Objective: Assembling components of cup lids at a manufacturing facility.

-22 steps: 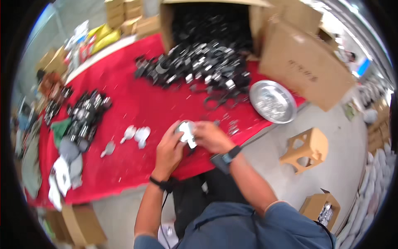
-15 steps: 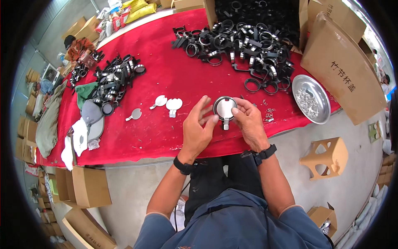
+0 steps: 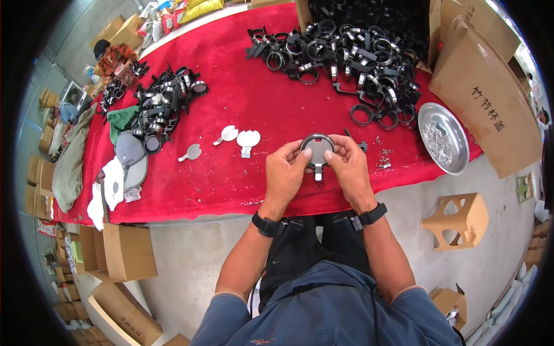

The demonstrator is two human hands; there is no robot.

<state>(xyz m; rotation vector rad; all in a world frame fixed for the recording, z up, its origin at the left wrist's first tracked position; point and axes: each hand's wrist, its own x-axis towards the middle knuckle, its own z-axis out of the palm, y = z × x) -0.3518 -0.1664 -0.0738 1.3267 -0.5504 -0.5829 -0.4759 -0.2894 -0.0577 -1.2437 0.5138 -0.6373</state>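
Note:
Between my hands, over the front edge of the red-covered table, is a round cup lid [image 3: 317,151] with a black ring, a grey metal disc inside and a short tab pointing toward me. My left hand [image 3: 287,173] is closed on its left side, thumb pressed on the disc. On the right side my right hand [image 3: 348,169] grips it the same way, thumb on the disc and fingers behind the ring. Loose silvery discs with tabs lie to the left, among them a white-looking disc [image 3: 248,139] and a grey disc [image 3: 193,151].
Black rings [image 3: 369,63] are heaped at the far right before an open carton. Another pile of ring parts [image 3: 164,104] lies left, beside a grey cap [image 3: 131,155]. A metal bowl [image 3: 461,149] of small clips stands right. A tan stool [image 3: 461,222] is on the floor; someone [image 3: 112,57] sits far left.
My left hand has closed in on the lid, so both hands now grip it with both thumbs on the disc. The whole view has shifted slightly.

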